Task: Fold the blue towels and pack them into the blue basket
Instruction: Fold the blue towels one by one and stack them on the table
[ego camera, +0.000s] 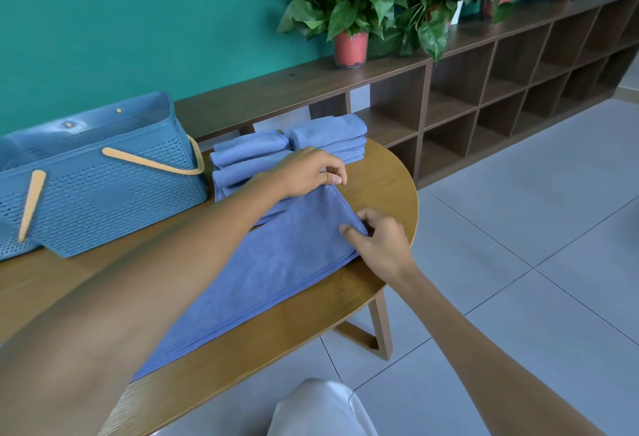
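Your left hand (307, 169) and right hand (377, 242) pinch the flat blue microfibre towel's (276, 269) far corners; folded blue towel stacks (294, 148) at centre wait unpacked, and the blue perforated plastic basket (96, 186) at left looks empty.

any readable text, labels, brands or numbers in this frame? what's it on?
None. No print shows on the basket, the spread towel, the folded towels, the table, the pots or the shelf. Nothing looks like a label too small to read.
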